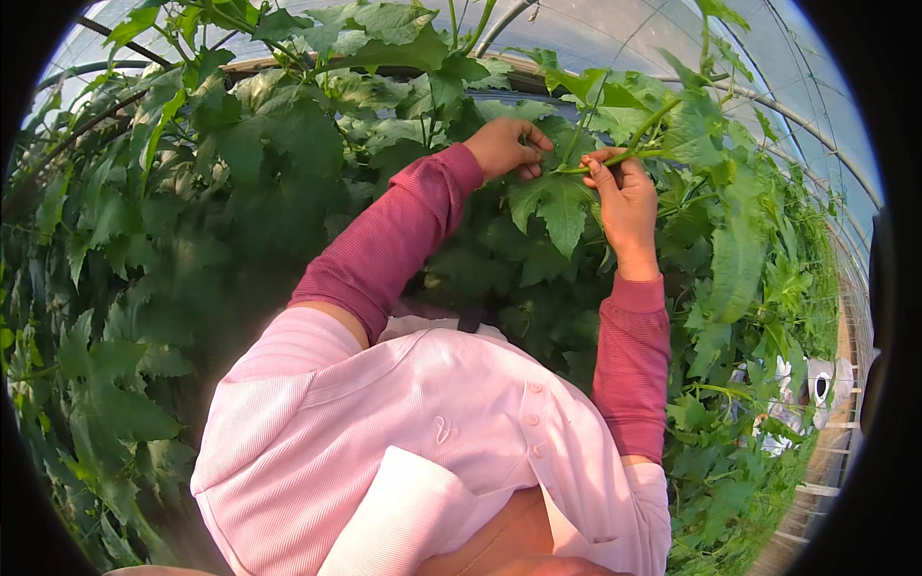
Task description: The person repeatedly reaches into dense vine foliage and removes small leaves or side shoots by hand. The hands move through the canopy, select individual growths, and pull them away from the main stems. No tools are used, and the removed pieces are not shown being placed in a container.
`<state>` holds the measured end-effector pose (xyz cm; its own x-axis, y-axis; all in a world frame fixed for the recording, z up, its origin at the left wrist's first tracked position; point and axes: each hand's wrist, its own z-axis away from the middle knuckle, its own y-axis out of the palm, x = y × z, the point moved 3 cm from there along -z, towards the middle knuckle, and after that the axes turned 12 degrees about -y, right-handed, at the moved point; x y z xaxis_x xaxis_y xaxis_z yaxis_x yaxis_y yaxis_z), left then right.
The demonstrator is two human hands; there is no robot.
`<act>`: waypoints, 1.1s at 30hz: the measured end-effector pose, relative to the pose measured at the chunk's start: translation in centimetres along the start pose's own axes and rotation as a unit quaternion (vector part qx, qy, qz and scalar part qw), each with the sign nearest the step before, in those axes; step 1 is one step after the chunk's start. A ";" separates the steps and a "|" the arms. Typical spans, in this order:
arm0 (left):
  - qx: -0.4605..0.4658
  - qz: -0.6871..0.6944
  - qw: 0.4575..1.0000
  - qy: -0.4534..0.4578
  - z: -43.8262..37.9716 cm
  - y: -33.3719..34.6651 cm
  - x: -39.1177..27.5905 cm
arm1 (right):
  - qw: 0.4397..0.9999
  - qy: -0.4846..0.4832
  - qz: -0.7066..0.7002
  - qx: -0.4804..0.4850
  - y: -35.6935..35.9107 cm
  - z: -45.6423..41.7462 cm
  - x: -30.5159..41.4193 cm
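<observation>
My right hand [621,198] holds a green vine stem [641,137] between thumb and fingers, at the upper right of centre. The stem runs up and to the right among broad leaves. Just left of it, my left hand [508,150] has its fingers curled near the stem's lower end; whether anything thin lies between its fingertips cannot be told. A lobed green leaf [563,216] hangs below and between the two hands. Close by, a thin upright string [603,81] passes above the stem.
Dense climbing plants [281,144] fill the space ahead and to both sides. Curved metal hoops [792,122] carry a plastic film cover [634,32] overhead. At the far right, white plastic material [781,410] lies among the foliage beside a pale ground strip.
</observation>
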<state>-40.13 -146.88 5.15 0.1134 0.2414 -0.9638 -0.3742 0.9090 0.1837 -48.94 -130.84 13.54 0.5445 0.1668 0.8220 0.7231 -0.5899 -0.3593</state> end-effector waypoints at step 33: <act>-0.144 -0.451 0.872 0.125 -6.8 -1.7 19.6 | 0.997 -0.006 -0.043 -0.059 -2.8 -0.1 4.4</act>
<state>-43.50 -145.96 -15.38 0.2900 -0.6420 -0.7097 -0.4572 0.5586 -0.6921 -48.58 -128.58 18.25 0.4892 0.2298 0.8413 0.7127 -0.6614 -0.2337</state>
